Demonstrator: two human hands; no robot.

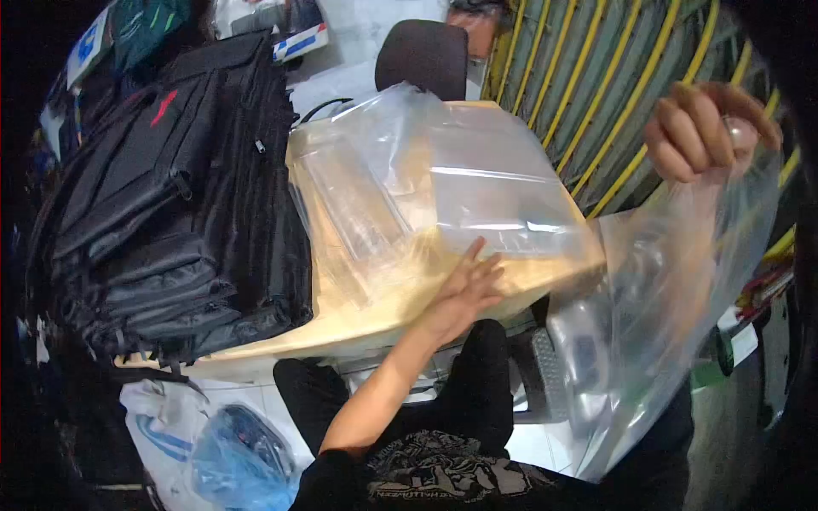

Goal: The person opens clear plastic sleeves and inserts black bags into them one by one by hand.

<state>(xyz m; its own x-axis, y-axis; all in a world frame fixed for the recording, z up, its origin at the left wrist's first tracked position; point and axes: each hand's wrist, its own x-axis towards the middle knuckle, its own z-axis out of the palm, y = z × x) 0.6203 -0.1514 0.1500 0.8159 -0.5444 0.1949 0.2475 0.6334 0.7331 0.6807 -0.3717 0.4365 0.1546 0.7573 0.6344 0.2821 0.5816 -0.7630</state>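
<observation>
My right hand is raised at the upper right, its fingers closed on the top of a large clear plastic bag. The bag hangs down beside the table's right end, past my leg. My left hand is at the table's front edge with its fingers spread, holding nothing. Just beyond its fingertips lies a stack of clear plastic bags on the wooden table. More clear plastic lies loosely to the left of that stack.
A tall pile of black fabric bags fills the table's left side. A dark chair back stands behind the table. Yellow-edged slats rise at the right. On the floor at lower left is a blue plastic bag.
</observation>
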